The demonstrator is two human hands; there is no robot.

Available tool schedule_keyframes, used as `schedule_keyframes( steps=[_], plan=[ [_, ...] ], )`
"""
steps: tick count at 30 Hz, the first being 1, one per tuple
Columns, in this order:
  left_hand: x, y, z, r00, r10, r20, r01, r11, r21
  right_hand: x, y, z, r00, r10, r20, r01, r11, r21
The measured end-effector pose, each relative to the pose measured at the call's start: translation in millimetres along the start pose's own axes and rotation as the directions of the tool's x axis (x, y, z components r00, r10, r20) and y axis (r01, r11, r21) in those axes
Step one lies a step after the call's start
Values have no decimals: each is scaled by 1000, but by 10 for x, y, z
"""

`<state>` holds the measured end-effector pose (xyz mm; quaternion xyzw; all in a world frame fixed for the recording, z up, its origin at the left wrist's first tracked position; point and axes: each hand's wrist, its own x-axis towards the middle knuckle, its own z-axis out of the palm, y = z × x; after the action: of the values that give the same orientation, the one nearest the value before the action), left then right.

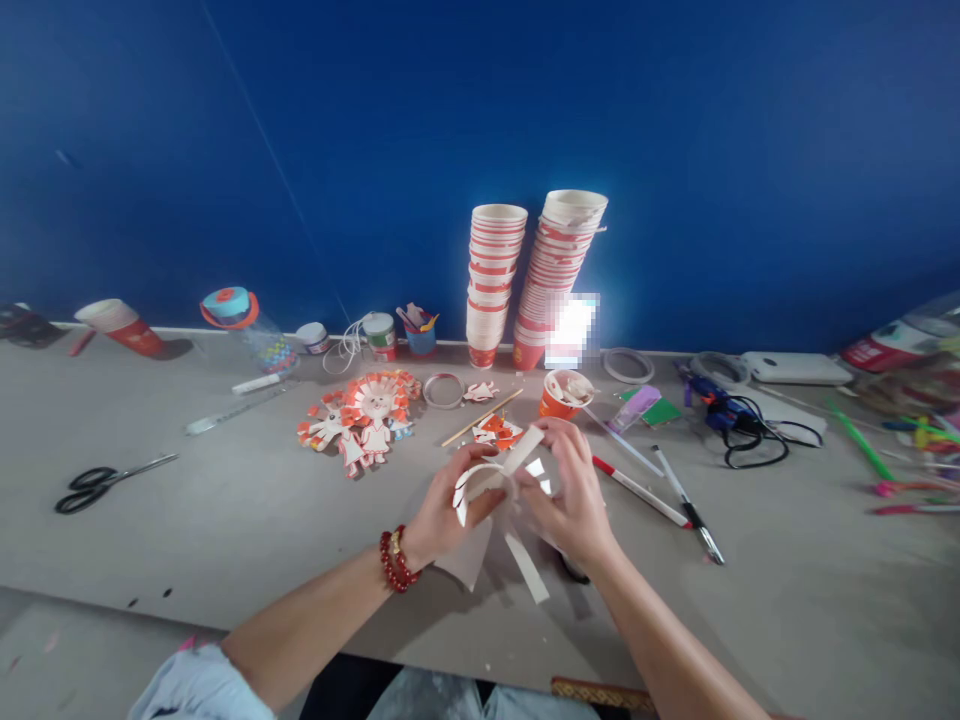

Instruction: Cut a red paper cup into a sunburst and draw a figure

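A white paper piece, apparently cut from a paper cup (462,492), curls into a ring with strips fanning out. My left hand (439,512), wearing a red bead bracelet (394,560), is closed around its curved side. My right hand (576,498) is at its other side, fingers bent close to the strips and somewhat blurred; whether they pinch one is hard to see. One white strip (528,568) points down toward the table edge. Beneath my hands lies a pale paper sheet (466,562). A dark object, mostly hidden, shows under my right wrist.
Paper-cup figures (375,410) lie beyond my left hand, black scissors (105,486) farther left. Stacked paper cups (497,290) stand by the blue wall. A cup of scraps (566,393) is behind my right hand; a red-and-white marker (641,492), a pen (690,508) and a blue glue gun (716,400) lie rightward.
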<state>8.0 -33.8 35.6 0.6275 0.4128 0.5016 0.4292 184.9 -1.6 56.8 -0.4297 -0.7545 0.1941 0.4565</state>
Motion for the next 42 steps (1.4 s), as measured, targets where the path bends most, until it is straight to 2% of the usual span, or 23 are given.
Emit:
schedule_keyframes(
  steps=[1,3,6,8,12,14,18,21,23,26,30,37,42],
  plan=[
    [-1,4,-4,1000,4,0,-4,1000,1,0,-25,-5,998,-65,8,66,996,-67],
    [-2,6,-13,1000,-2,0,2,1000,-1,3,-55,-19,993,-119,-10,117,986,-115],
    [2,-9,-26,999,-39,6,39,999,-35,22,-42,-63,993,-89,-83,86,996,-39],
    [4,-23,-29,999,-44,14,44,997,-59,37,-23,-88,993,-88,-80,85,996,-39],
    [2,-30,-22,998,-36,44,40,995,-92,45,-21,-49,975,-193,113,212,958,-191],
    [7,-25,-23,997,-43,58,48,995,-92,37,-19,-2,967,-205,153,236,945,-227],
    [30,-18,-44,992,-113,57,115,993,-41,25,29,41,981,-161,104,181,957,-225],
    [39,-24,-62,973,-209,98,214,975,-52,25,74,26,983,-131,132,156,968,-198],
    [36,-33,-68,970,-230,78,233,972,-27,24,96,19,981,-122,150,149,971,-189],
    [31,-30,-74,974,-218,60,217,976,23,17,116,27,978,-134,160,164,966,-198],
    [41,36,-74,970,-205,133,201,979,43,24,134,34,976,-127,178,160,969,-186],
    [39,82,-66,971,-132,201,158,980,-118,76,139,-30,954,40,296,-31,999,-36],
    [22,15,-84,972,-102,211,130,984,-123,89,121,-79,938,113,329,-146,986,76]
  ],
)
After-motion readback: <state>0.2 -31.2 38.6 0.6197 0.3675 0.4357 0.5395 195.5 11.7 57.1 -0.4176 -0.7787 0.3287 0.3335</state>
